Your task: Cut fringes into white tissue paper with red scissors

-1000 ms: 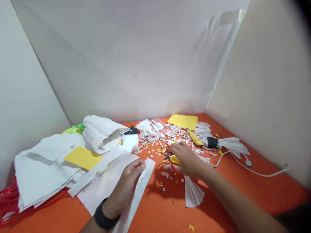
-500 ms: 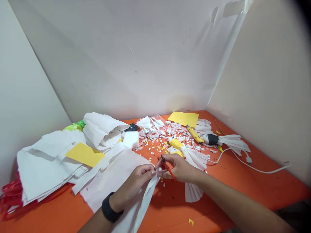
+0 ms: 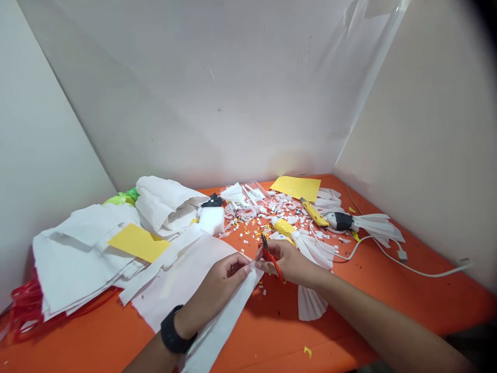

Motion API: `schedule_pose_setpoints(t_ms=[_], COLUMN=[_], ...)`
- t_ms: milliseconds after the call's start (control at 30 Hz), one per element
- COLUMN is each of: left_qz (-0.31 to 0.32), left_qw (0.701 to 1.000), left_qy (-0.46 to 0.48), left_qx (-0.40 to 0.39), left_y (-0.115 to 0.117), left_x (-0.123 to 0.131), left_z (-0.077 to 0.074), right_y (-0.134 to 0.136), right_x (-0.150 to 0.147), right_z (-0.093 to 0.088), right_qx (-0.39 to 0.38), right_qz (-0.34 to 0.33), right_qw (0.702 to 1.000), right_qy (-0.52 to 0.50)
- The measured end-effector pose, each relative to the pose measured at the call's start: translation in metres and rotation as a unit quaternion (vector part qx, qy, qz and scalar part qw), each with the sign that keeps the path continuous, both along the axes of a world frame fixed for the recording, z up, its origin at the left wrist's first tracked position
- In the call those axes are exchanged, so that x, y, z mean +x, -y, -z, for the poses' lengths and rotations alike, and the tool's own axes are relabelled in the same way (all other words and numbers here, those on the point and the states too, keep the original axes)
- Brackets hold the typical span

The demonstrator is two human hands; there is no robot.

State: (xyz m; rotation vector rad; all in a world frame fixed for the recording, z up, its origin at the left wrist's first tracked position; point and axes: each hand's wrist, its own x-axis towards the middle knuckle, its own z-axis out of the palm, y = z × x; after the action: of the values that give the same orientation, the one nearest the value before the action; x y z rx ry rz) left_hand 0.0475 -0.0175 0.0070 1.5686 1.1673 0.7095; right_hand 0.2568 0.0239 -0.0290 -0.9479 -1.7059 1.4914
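My left hand (image 3: 217, 282), a black band on its wrist, pinches the upper end of a long folded strip of white crepe paper (image 3: 227, 324) that hangs down toward me. Meeting it there, my right hand (image 3: 291, 263) has its thumb and fingertips closed at the same paper end. Red-handled scissors (image 3: 275, 264) are tucked in that right hand, their dark blades pointing up and away from the paper. Just beyond lies a yellow-wrapped figure (image 3: 284, 228) with a pleated white paper tail, partly hidden by my right hand.
White paper sheets (image 3: 77, 259) and yellow paper (image 3: 140, 243) lie at left on the orange table (image 3: 334, 331). A yellow box cutter (image 3: 313, 213), a black-banded figure (image 3: 344, 221) and a white cable (image 3: 423, 272) are at right. Paper scraps (image 3: 248, 228) litter the back.
The folded strip has turned to show more of its flat face. The scissors' blades have tilted more upright in my right hand. The view has shifted slightly.
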Motion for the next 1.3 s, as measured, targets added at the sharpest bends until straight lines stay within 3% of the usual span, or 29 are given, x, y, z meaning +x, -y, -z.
schedule_pose_setpoints(t_ms=[200, 300, 433, 533, 700, 933, 1300], left_qz=[-0.052, -0.076, -0.083, -0.089, -0.094, -0.090, -0.022], left_qw=[0.999, 0.997, 0.996, 0.996, 0.995, 0.991, 0.995], left_qy=[0.003, 0.017, 0.026, 0.025, 0.018, -0.057, -0.043], left_qx=[0.012, 0.002, -0.004, 0.009, 0.026, 0.077, 0.093], left_y=[-0.004, -0.004, -0.004, -0.005, -0.004, 0.003, 0.009], left_x=[-0.004, -0.004, -0.004, -0.004, -0.003, -0.003, -0.001], left_z=[0.010, 0.011, 0.009, 0.008, 0.009, 0.006, 0.005], right_y=[0.002, 0.003, 0.004, 0.002, -0.003, -0.003, 0.000], right_x=[0.003, 0.009, 0.017, 0.020, 0.024, 0.029, 0.030], right_z=[-0.014, -0.027, -0.037, -0.035, -0.031, -0.040, -0.047], right_qx=[0.025, 0.086, 0.253, 0.309, 0.317, 0.318, 0.301], right_qz=[0.031, 0.014, -0.001, -0.026, -0.071, -0.101, -0.139], right_qw=[0.998, 0.990, 0.931, 0.891, 0.879, 0.874, 0.878], right_qy=[0.046, 0.107, 0.264, 0.332, 0.350, 0.354, 0.346])
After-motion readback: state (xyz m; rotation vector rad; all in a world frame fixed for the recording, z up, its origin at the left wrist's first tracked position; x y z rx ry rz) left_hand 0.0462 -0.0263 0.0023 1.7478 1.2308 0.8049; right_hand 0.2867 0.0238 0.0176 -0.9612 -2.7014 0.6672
